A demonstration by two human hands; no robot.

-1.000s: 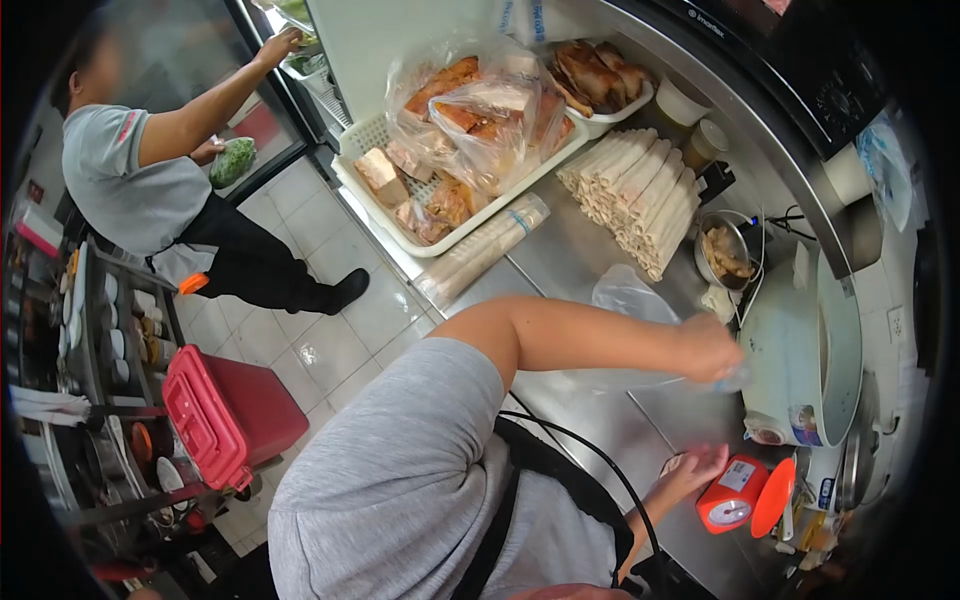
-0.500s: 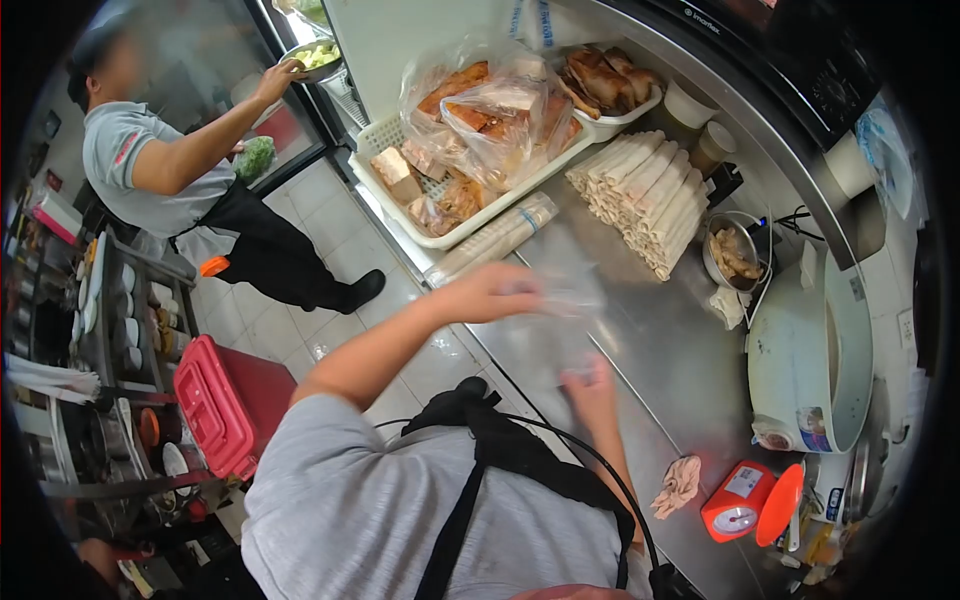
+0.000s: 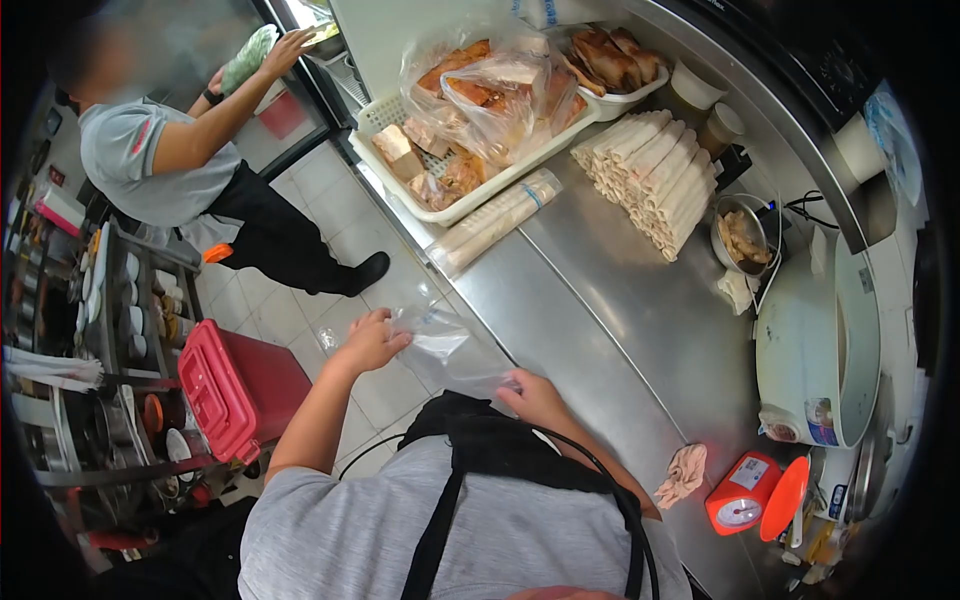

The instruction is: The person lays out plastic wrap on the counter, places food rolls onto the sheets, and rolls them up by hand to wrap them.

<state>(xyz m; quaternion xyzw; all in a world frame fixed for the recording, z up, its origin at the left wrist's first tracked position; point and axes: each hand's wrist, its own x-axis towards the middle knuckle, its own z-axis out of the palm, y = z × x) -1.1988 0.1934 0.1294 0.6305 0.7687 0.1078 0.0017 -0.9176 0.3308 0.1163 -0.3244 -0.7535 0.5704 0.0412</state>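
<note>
A clear plastic bag (image 3: pixel 447 350) is stretched between my two hands, in front of my apron and beside the steel table's edge. My left hand (image 3: pixel 375 340) pinches its left end over the tiled floor. At the bag's lower right end, my right hand (image 3: pixel 535 397) grips it close to the table edge. Past the bag, a wrapped pack of rolled flatbread-like sheets (image 3: pixel 495 222) lies on the steel table (image 3: pixel 600 350). A pile of similar pale rolls (image 3: pixel 650 180) is stacked behind it.
A white crate (image 3: pixel 440 212) holds meat pieces and bagged meat. On the right are a metal bowl (image 3: pixel 741 238), a large pale tub (image 3: pixel 800 350), a crumpled cloth (image 3: pixel 683 474) and a red scale (image 3: pixel 745 492). A red lidded bin (image 3: pixel 245 390) and a co-worker (image 3: pixel 170 160) are on the left.
My hands and the plastic bag have moved left and toward my body, from over the table to its edge. The co-worker has raised a bag of greens.
</note>
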